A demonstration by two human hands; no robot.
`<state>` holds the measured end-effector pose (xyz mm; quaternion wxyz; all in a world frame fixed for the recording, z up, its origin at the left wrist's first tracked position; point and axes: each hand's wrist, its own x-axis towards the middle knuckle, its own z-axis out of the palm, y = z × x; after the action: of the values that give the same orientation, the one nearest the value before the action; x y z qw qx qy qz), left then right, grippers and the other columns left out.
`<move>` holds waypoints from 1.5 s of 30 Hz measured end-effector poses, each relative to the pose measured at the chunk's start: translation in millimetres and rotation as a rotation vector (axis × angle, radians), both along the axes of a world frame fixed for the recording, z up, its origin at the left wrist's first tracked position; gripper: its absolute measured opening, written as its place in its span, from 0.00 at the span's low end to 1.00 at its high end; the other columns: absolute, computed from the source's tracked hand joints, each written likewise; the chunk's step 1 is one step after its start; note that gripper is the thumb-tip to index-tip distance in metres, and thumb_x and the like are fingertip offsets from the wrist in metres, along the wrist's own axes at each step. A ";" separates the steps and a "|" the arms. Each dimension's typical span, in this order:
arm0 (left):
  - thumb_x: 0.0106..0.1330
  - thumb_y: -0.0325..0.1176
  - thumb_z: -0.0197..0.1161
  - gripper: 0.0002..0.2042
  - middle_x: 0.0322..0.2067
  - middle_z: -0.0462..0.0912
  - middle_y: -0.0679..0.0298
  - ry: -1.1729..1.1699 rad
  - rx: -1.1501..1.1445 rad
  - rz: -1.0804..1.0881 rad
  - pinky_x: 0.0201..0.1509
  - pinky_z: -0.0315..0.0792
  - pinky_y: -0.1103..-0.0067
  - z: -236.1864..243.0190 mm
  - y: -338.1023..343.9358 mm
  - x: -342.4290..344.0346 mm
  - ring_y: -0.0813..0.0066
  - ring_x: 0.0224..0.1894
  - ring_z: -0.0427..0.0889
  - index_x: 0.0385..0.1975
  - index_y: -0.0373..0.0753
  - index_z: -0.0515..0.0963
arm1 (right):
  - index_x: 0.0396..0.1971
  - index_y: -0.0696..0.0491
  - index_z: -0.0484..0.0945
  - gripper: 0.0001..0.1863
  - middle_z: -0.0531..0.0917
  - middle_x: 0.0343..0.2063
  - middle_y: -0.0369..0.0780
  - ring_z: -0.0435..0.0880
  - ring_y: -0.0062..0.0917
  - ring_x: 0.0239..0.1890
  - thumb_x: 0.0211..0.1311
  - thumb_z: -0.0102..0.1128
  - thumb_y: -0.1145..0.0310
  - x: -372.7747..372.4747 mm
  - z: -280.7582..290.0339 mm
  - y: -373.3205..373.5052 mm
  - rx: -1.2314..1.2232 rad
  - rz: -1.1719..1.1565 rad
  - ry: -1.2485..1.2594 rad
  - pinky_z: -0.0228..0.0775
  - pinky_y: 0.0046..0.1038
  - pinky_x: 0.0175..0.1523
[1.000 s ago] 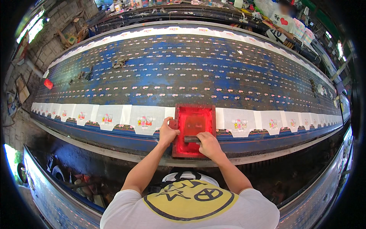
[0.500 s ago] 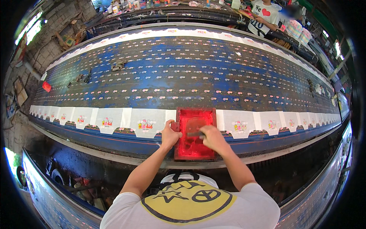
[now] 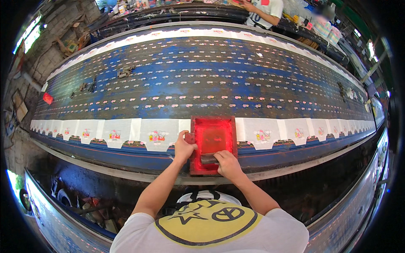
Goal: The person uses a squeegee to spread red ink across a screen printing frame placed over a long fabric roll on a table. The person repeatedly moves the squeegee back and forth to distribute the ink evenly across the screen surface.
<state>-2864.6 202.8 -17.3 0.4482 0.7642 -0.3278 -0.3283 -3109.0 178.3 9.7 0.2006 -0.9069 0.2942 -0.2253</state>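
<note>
A wooden screen frame (image 3: 214, 120) coated in red ink lies over the row of white cut pieces (image 3: 160, 133) along the near side of the long printing table. My left hand (image 3: 185, 147) is closed on a block at the frame's left side. My right hand (image 3: 228, 165) is closed on a dark squeegee (image 3: 207, 159) lying crosswise in the lower part of the frame, over smeared red ink. The pieces on either side of the frame show small printed pink, red and yellow cartoon figures.
The table's blue-grey top (image 3: 173, 67) has rows of small printed marks, dark rags (image 3: 125, 72) and a red item (image 3: 47, 98) at left. A co-worker (image 3: 265, 12) stands at a cluttered bench (image 3: 147, 12) behind. Another table (image 3: 55, 211) runs behind me.
Since half a second ago, my right hand and the squeegee have moved down toward the frame's near end. The co-worker at the back appears farther left.
</note>
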 end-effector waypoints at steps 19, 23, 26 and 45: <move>0.43 0.22 0.76 0.40 0.35 0.88 0.57 0.139 -0.069 -0.006 0.44 0.82 0.70 3.5 -93.8 -234.4 0.66 0.37 0.87 0.64 0.38 0.73 | 0.43 0.60 0.84 0.17 0.88 0.43 0.48 0.86 0.44 0.50 0.50 0.67 0.79 -231.4 25.8 -107.8 0.022 -0.049 0.070 0.79 0.42 0.58; 0.43 0.22 0.76 0.40 0.36 0.88 0.56 0.083 -0.013 0.006 0.45 0.81 0.68 5.2 -100.9 -250.4 0.64 0.38 0.87 0.64 0.39 0.73 | 0.42 0.60 0.84 0.16 0.87 0.43 0.47 0.86 0.44 0.49 0.50 0.68 0.78 -251.8 15.3 -115.7 0.012 -0.022 0.006 0.79 0.42 0.57; 0.44 0.20 0.75 0.40 0.34 0.86 0.61 0.050 -0.019 0.014 0.41 0.80 0.70 8.2 -101.4 -259.3 0.69 0.35 0.84 0.65 0.39 0.73 | 0.42 0.60 0.83 0.16 0.87 0.43 0.48 0.85 0.44 0.50 0.50 0.68 0.79 -257.6 15.5 -119.4 0.033 -0.009 0.021 0.79 0.43 0.58; 0.45 0.27 0.77 0.39 0.41 0.89 0.47 0.001 0.050 -0.008 0.52 0.81 0.63 7.2 -104.1 -263.8 0.49 0.45 0.90 0.64 0.41 0.74 | 0.38 0.60 0.85 0.12 0.88 0.39 0.50 0.86 0.47 0.48 0.50 0.66 0.77 -265.2 24.4 -124.3 0.162 0.042 0.180 0.80 0.46 0.55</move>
<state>-3128.4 98.7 -10.2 0.4278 0.7738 -0.3223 -0.3383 -3374.2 54.0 34.1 0.2508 -0.9102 0.3091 -0.1142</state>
